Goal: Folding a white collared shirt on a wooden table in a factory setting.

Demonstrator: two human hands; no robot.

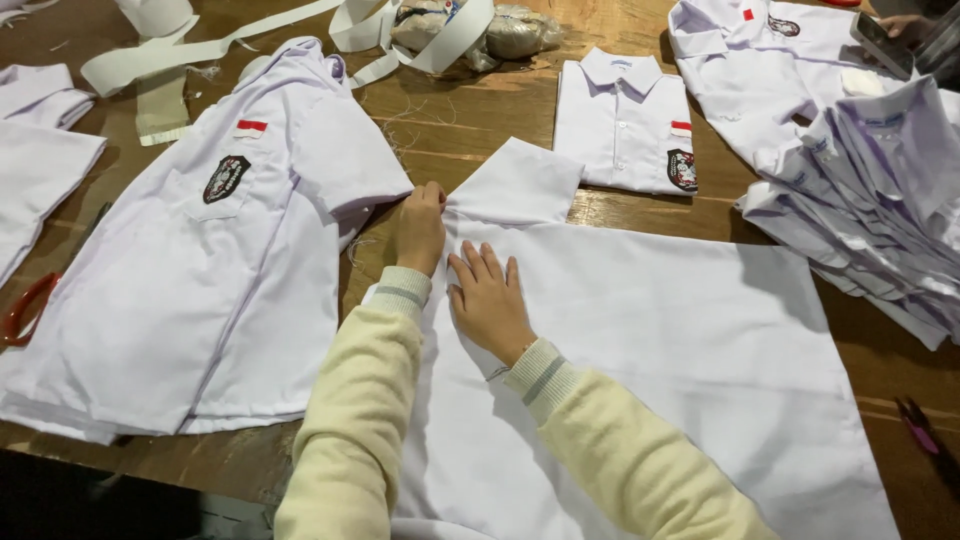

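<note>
A white shirt [650,340] lies flat, back up, on the wooden table [470,125] in front of me, one short sleeve [520,185] pointing away. My left hand [420,228] pinches the cloth where that sleeve meets the body. My right hand [490,300] lies flat on the shirt just beside it, fingers spread and pressing the fabric down. Both my arms wear cream sleeves with grey-striped cuffs.
Another white shirt with a chest badge [200,260] lies spread at left. A folded shirt [628,120] sits beyond, a stack of folded shirts [880,190] at right. White strips [200,45] and bagged items [500,30] lie at the back. Red-handled scissors [25,305] left, small purple snips [925,430] right.
</note>
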